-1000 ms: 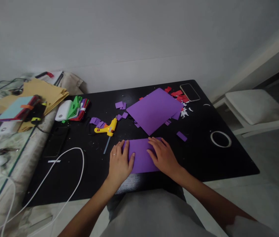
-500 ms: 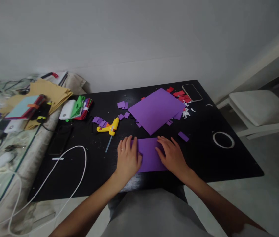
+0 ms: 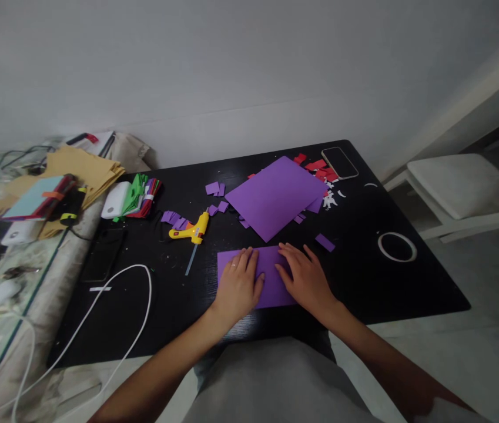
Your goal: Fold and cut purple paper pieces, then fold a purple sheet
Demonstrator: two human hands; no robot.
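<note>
A rectangle of purple paper (image 3: 270, 288) lies flat at the near edge of the black table. My left hand (image 3: 239, 282) rests palm down on its left half, fingers stretched out and pointing away from me. Over the paper's right end lies my right hand (image 3: 305, 275), flat with the fingers a little apart. Just beyond is a larger purple sheet (image 3: 275, 197), turned cornerwise. A small purple paper strip (image 3: 325, 242) lies beyond my right hand. Left of the large sheet sits a yellow glue gun (image 3: 193, 231), with a glue stick (image 3: 191, 260) pointing toward me.
Red paper scraps (image 3: 322, 170), white scraps (image 3: 330, 201) and a phone (image 3: 340, 163) lie at the back right. A roll of tape (image 3: 397, 247) is on the right. A white cable (image 3: 146, 311) loops over the left side, near a dark phone (image 3: 104, 254) and bundled coloured strips (image 3: 143, 197).
My left hand has slid rightward over the purple paper, uncovering its left end. My right hand stays on the right end. The view has shifted slightly.
</note>
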